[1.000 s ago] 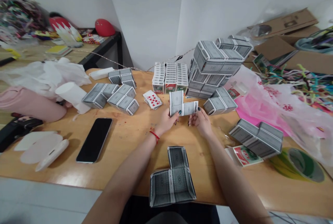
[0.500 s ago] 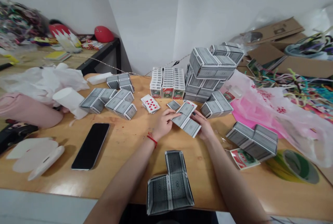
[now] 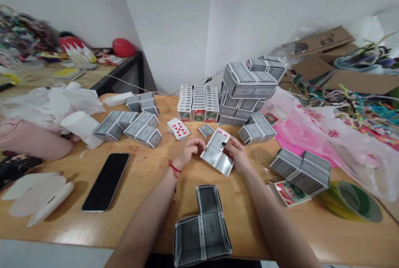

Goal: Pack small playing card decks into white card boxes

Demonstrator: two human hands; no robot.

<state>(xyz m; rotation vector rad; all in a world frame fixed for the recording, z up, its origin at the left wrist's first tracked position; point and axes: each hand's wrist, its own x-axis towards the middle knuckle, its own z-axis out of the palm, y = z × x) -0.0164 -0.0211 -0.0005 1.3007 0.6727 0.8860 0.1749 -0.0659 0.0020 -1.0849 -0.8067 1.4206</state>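
Note:
Between my hands is an L-shaped piece of joined playing cards, grey patterned backs up, with a bit of red-marked card face at its far end. My right hand grips its right side, a dark-nailed finger lying on top. My left hand, with a red string at the wrist, has curled fingers at the piece's left edge; their tips are partly hidden. Just beyond lie a small stack of cards and a face-up pile of cards. Close to my body stands an open L-shaped card box.
Card packs stand in rows at the back, beside a tall stack of card blocks. More card blocks sit on the left. A phone lies on the left, green-yellow tape on the right, near a pink plastic bag.
The joined card piece has come slightly nearer and to the left. My left hand has shifted left, its thumb off the top of the piece and its fingers more curled. My right hand still holds it.

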